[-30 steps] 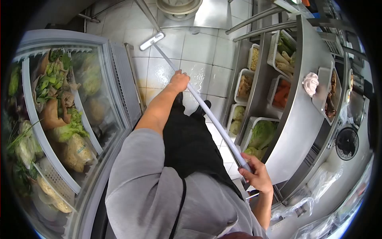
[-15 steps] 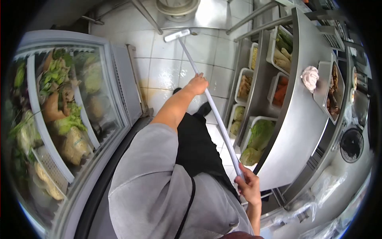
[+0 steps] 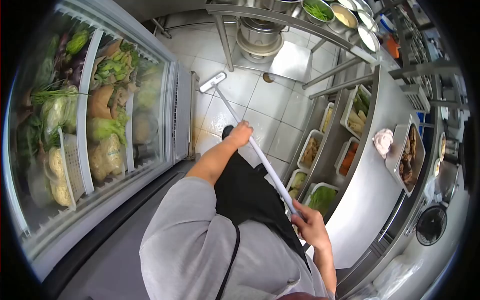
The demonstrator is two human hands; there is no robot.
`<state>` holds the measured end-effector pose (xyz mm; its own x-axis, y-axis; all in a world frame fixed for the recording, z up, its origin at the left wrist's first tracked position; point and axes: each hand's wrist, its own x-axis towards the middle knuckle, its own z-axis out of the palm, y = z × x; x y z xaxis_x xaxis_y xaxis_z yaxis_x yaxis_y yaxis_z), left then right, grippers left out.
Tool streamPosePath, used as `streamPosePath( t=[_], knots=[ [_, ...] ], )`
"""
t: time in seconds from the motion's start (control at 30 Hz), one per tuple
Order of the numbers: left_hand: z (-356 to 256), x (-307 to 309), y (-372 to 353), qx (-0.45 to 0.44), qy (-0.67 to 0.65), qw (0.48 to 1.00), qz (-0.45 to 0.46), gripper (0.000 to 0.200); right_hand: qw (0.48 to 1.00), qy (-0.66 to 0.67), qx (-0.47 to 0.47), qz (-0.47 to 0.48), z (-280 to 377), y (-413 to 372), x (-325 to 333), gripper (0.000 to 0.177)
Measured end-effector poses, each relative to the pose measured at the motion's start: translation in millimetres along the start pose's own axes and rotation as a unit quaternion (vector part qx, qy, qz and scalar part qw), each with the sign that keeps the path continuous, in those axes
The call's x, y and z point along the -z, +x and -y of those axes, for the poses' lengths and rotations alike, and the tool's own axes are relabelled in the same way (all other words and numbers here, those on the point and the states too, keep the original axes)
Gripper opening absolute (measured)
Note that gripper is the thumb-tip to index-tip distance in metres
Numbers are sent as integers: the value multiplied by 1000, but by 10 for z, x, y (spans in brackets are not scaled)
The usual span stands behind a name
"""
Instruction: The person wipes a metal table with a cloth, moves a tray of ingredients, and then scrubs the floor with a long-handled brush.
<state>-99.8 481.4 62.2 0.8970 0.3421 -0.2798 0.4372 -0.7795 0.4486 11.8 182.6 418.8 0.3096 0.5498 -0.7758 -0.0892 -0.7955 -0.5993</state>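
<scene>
A floor squeegee with a long pale pole [image 3: 267,167] and a white head [image 3: 213,82] slants across the view. Its head rests on the wet floor tiles [image 3: 240,90] ahead of my feet. Partway up the pole, my left hand [image 3: 240,134] is wrapped round it with the arm stretched forward. My right hand [image 3: 309,224] grips the pole near its upper end, close to my body on the right. Fingers of both hands are closed, and part of the squeegee's grip end is hidden behind my right hand.
On the left stands a glass-fronted fridge [image 3: 172,107] full of vegetables. At right, tubs of vegetables [image 3: 310,149] sit beneath a steel counter [image 3: 357,200] bearing a crumpled cloth [image 3: 383,142] and a tray of meat [image 3: 410,160]. Ahead, a large pot [image 3: 260,32] stands under a steel table [image 3: 285,19].
The squeegee head has shifted left towards the fridge's corner. Both hands keep hold of the pole. My view has tilted up, showing more of the steel table and the bowls on it.
</scene>
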Motion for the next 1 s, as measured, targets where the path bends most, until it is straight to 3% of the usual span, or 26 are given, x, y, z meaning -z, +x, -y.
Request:
streamPosePath(
  t=[0.1,0.2,0.27,0.43,0.5,0.63,0.67,0.77,0.83,0.93,1.0],
  knots=[
    [403,162,264,2,-14,997,-72,26,996,-73,54,-13,297,374,-137,43],
    [751,399,541,-2,-43,994,-105,26,998,-54,-31,-21,1017,585,-202,41],
    [989,505,734,5,-56,989,-139,22,999,-30,-20,-14,1247,854,-281,42],
    [1702,1175,983,10,-58,997,-58,20,999,-41,-1,5,1716,1424,-463,44],
    [1660,1360,938,-1,-92,996,-12,25,999,-25,-17,24,1874,1347,-339,45],
    [1352,1424,751,-18,-103,994,-27,32,977,160,-137,47,2111,1293,-114,48],
    [1346,1431,763,20,-109,994,-17,39,976,160,-134,57,2088,1376,-100,48],
    [1902,1409,1035,17,6,999,33,30,981,103,-142,79,2282,1897,-284,49],
    [2565,1174,1214,68,44,992,-94,27,987,78,-96,104,2498,2363,-426,50],
    [2687,2001,1249,127,9,986,-107,27,987,50,-52,143,2815,2718,-374,52],
    [2554,2239,1330,116,2,991,-67,29,987,23,-23,158,2979,2760,-126,53]
  ],
)
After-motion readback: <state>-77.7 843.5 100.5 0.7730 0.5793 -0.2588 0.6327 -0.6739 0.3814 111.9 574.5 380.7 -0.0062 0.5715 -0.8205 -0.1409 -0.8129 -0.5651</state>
